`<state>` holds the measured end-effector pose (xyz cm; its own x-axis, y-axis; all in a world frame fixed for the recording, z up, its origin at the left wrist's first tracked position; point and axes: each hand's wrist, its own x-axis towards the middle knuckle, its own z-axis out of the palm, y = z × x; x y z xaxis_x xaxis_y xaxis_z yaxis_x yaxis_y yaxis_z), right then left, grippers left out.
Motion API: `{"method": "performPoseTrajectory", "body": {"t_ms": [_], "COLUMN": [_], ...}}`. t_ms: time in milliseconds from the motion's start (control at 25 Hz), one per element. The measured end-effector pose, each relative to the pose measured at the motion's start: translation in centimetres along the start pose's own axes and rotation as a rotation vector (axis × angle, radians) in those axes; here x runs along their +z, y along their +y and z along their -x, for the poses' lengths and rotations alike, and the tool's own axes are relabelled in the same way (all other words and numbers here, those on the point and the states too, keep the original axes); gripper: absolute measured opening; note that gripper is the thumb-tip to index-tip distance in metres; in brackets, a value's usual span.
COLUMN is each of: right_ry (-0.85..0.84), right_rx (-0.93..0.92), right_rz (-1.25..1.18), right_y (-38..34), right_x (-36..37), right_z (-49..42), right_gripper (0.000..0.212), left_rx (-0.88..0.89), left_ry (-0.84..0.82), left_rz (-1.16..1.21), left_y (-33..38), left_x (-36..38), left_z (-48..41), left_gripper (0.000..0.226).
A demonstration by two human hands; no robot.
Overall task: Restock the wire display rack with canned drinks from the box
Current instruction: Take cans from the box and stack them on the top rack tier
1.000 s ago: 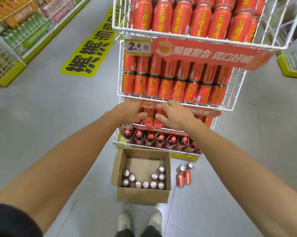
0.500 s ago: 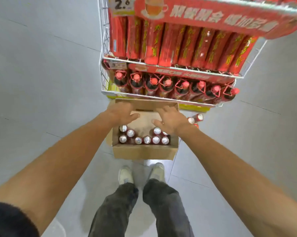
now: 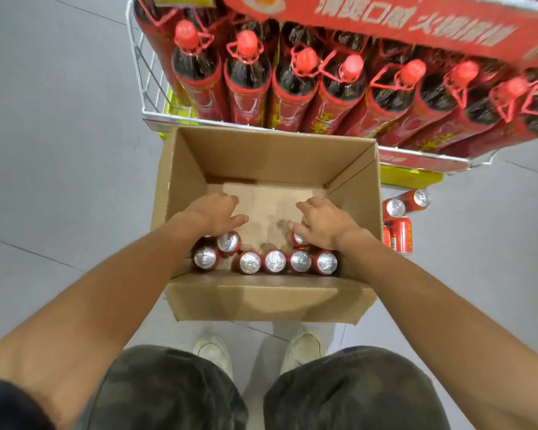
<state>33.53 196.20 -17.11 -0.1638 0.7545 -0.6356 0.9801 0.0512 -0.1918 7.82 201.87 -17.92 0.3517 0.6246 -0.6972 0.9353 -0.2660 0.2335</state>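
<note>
An open cardboard box (image 3: 261,302) stands on the floor in front of the wire display rack (image 3: 148,88). Red canned drinks (image 3: 275,261) with silver tops line its near wall; the far half shows bare cardboard. My left hand (image 3: 215,212) is inside the box at the left, fingers curled down over a mostly hidden can, next to a second-row can (image 3: 229,242). My right hand (image 3: 325,223) is inside at the right, with thumb and fingers curled round the top of a can (image 3: 300,239).
The rack's bottom shelf holds a row of large dark bottles (image 3: 249,72) with red caps, under a red banner (image 3: 416,26). Three loose cans (image 3: 399,232) lie on the grey floor right of the box. My knees and white shoes (image 3: 213,350) are just behind it.
I have bent down from the can shelf toward the floor. Both hands dropped from above the box into it and now sit on the cans.
</note>
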Motion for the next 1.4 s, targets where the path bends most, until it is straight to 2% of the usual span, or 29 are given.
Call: {"method": "performPoseTrajectory", "body": {"t_ms": [280,440,800,960,1200,1400], "right_ry": [0.083,0.071,0.032,0.049,0.081,0.143], "right_rx": [0.067,0.114,0.101,0.084,0.092,0.108], "right_rz": [0.047,0.102,0.18,0.214,0.216,0.198], "right_y": [4.9,6.7,7.5,7.7,7.7,7.6], "right_x": [4.3,5.8,6.5,6.6,6.4,5.7], "right_z": [-7.0,-8.6,-9.6,-9.4,-9.7,-10.6], "right_gripper": [0.062,0.053,0.051,0.041,0.034,0.033], "left_rx": [-0.037,-0.075,-0.114,-0.128,-0.099,-0.09], "left_ry": [0.042,0.049,0.005,-0.003,0.03,0.057], "left_rz": [-0.015,-0.028,0.019,-0.009,-0.009,-0.007], "left_y": [-4.1,-5.1,-6.2,-6.4,-6.9,-6.7], "left_x": [4.3,5.2,7.2,7.3,7.2,5.7], "left_z": [-7.0,-8.6,-10.1,-10.0,-10.6,-11.6], "left_gripper": [0.063,0.054,0.061,0.063,0.05,0.05]}}
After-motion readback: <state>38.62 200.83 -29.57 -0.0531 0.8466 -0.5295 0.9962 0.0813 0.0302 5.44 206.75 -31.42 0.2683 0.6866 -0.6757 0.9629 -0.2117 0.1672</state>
